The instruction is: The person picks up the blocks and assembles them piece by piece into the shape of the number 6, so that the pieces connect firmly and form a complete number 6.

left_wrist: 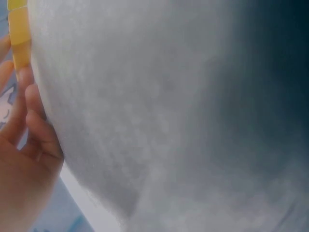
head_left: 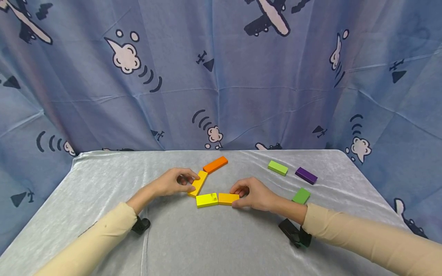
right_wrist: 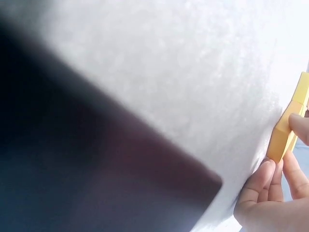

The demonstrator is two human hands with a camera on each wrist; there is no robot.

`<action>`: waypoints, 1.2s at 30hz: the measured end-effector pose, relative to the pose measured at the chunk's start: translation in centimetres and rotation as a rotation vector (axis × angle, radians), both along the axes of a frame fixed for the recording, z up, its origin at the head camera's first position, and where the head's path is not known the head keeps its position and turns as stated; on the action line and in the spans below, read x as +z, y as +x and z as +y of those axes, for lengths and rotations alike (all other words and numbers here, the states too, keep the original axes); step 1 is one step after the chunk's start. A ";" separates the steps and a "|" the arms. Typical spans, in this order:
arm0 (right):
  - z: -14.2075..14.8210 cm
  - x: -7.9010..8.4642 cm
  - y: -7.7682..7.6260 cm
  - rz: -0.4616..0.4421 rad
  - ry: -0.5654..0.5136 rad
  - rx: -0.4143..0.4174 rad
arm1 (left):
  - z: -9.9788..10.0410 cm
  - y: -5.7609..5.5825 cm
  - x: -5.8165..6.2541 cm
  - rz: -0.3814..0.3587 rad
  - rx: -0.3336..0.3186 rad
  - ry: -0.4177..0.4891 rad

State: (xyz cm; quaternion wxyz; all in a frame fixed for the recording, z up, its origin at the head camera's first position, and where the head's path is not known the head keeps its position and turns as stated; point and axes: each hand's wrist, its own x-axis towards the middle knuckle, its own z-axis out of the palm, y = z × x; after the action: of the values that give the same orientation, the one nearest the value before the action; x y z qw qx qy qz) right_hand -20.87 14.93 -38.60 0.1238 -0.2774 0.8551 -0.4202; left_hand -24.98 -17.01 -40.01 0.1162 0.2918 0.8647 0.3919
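My left hand (head_left: 175,181) pinches a golden-yellow block (head_left: 199,183) between thumb and fingers; the block lies slantwise on the cloth. Its upper end meets an orange block (head_left: 215,165), and its lower end is right by a bright yellow block (head_left: 204,201) with a dark mark. End to end with that one lies an amber block (head_left: 226,198), which my right hand (head_left: 257,194) pinches at its right end. Together these blocks form a bent, open line. The right wrist view shows the right hand (right_wrist: 275,193) at the amber block (right_wrist: 285,135); the left wrist view shows the left hand (left_wrist: 29,150).
Farther right lie a light green block (head_left: 277,168), a purple block (head_left: 306,175) and a green block (head_left: 301,195) partly behind my right forearm. Grey-white cloth (head_left: 193,241) covers the table. A blue patterned curtain (head_left: 179,76) hangs behind and at both sides.
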 end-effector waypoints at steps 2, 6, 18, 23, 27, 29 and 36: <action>0.1 0.0 0.0 -0.005 0.000 -0.001 | 0.0 0.0 0.0 0.002 -0.003 0.001; 0.4 0.0 0.0 -0.021 -0.010 -0.006 | 0.1 -0.1 -0.1 0.003 -0.006 0.000; 1.6 0.3 0.2 0.001 -0.066 0.014 | 0.0 0.0 -0.2 0.002 -0.003 -0.002; 2.4 0.4 0.4 -0.004 -0.054 0.000 | 0.0 0.1 -0.1 -0.001 -0.009 0.003; 3.4 0.6 0.6 -0.006 -0.029 -0.021 | 0.1 0.1 -0.1 -0.005 -0.007 0.004; 4.0 0.8 0.7 0.001 -0.036 -0.020 | 0.2 0.1 -0.1 -0.004 -0.006 0.003; 5.9 1.3 1.6 0.012 -0.070 -0.030 | 0.2 0.1 -0.1 -0.007 -0.003 0.002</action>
State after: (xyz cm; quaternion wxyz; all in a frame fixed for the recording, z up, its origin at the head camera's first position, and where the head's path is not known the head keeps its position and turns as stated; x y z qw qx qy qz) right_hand -19.29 20.81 -37.33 0.1027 -0.2711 0.8446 -0.4501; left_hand -24.89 -16.83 -40.08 0.1195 0.2921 0.8635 0.3935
